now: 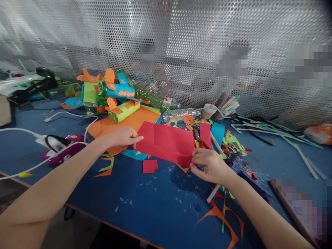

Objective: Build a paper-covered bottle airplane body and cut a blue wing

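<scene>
A sheet of red paper (167, 141) is stretched out between my two hands, a little above the blue table. My left hand (124, 136) pinches its left edge between thumb and fingers. At the lower right corner, my right hand (209, 166) grips the sheet with bent fingers. Below the sheet lies a small red paper square (149, 166). Behind my left hand are orange paper sheets (103, 126), with a green paper-wrapped bottle (124, 111) resting on them. A red paper strip (205, 135) and a pair of scissors (197, 134) lie just past the sheet's right end.
Paper-covered bottles with orange fins (120, 90) crowd the back left. A clear plastic bottle (180, 114) and cups with sticks (225, 107) stand along the perforated metal screen (166, 41). Paper scraps (230, 145) litter the right. A purple glue gun (62, 150) and white cables lie left.
</scene>
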`<state>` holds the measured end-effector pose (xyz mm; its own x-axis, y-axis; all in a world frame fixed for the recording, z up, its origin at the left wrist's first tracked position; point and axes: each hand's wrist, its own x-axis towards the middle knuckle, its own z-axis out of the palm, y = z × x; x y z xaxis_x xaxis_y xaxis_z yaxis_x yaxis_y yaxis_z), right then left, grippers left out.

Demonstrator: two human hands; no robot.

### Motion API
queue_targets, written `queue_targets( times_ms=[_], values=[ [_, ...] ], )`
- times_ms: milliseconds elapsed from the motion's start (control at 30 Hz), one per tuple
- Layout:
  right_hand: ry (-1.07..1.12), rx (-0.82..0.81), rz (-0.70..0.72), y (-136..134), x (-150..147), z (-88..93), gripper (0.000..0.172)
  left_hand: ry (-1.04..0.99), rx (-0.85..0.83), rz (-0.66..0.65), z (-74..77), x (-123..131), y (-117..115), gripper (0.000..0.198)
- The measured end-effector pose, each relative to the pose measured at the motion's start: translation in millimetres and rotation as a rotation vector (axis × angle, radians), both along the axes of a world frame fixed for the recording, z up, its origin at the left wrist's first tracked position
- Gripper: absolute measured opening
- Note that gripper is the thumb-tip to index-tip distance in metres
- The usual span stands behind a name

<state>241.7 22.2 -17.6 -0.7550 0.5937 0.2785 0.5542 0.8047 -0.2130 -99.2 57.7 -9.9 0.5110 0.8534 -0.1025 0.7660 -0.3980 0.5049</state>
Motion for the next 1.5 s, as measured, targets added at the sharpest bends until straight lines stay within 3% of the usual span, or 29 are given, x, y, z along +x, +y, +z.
queue_targets(
  times_ms=[200,367,500,600,667,733,800,933,1033,1167,1267,1333,1433,1500],
  values=[
    [0.0,0.011,-0.01,0,0,-0.5,0.031,0.064,0.017,-0.015,4.4,2,-3,0.049],
    [0.015,0.03,-0.011,1,2,-3.4,0.032,0.185,0.107,0.046,3.6,6,-2,0.053],
    [0.021,0.081,-0.036,1,-1,-6.2,0.036,0.12,0.321,0.061,1.2,16,-2,0.052],
    [0.02,0.1,-0.095,2,-4,-7.5,0.03,0.058,0.478,0.036,-2.4,23,-4,0.038],
    [0.026,0.107,-0.167,3,-5,-8.7,0.02,0.065,0.462,-0.004,-6.3,24,-5,0.042],
    [0.01,0.105,-0.234,4,-5,-10.1,0.036,0.082,0.403,-0.031,-9.8,23,-7,0.052],
    [-0.016,0.092,-0.266,5,-5,-11.3,0.043,0.059,0.356,-0.04,-10.8,21,-7,0.046],
    [0.015,0.038,-0.238,3,-6,-9.9,0.023,-0.13,0.297,-0.04,-5.2,21,-5,0.026],
    [0.094,-0.026,-0.281,1,-7,-7.2,0.013,-0.387,0.429,0.114,-2.9,23,-3,0.02],
    [0.319,0.023,-0.456,-2,-5,-4.1,0.016,-0.65,0.933,0.534,-8.9,23,-7,0.022],
    [0.723,0.004,-0.608,-3,-6,0.7,0.018,-0.727,1.04,0.605,-12.9,28,-15,0.018],
    [1.096,-0.163,-0.622,-3,-9,4.8,0.02,-0.834,0.889,0.52,-13.5,39,-20,0.017],
    [1.553,-0.555,-0.504,-3,-18,7.6,0.021,-0.968,0.348,0.401,-13.6,64,-28,0.026],
    [1.661,-0.771,-0.498,-5,-25,5.3,0.027,-1.11,-0.007,0.349,-14.3,80,-32,0.043]
  ],
)
